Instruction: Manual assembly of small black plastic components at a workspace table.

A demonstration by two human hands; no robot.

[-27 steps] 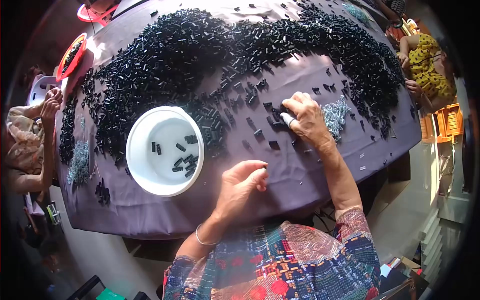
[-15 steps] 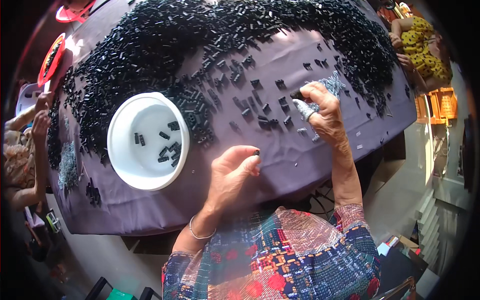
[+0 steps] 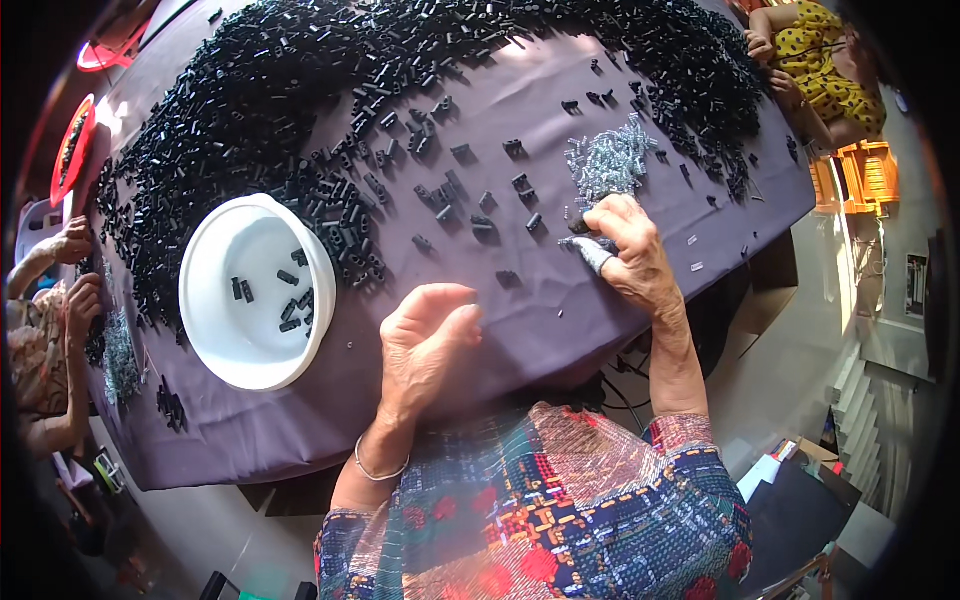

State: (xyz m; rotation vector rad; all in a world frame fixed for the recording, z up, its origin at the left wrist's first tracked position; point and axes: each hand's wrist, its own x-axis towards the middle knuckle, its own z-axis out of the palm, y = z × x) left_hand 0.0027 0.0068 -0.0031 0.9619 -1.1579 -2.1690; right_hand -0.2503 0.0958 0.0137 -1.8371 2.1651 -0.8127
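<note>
Black pieces (image 3: pixel 574 242) touch the right hand (image 3: pixel 636 258), which now uncovers silvery pins (image 3: pixel 608 162).

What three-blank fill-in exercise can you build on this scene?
1. The small pieces in the white bowl are ____.
2. The person's hand nearest the silvery heap is the ____ one.
3. A bracelet circles the person's ____ wrist.
Missing words: black; right; left.

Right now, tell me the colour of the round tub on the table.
The round tub is white; the head view, the only one here, shows it best.
</note>
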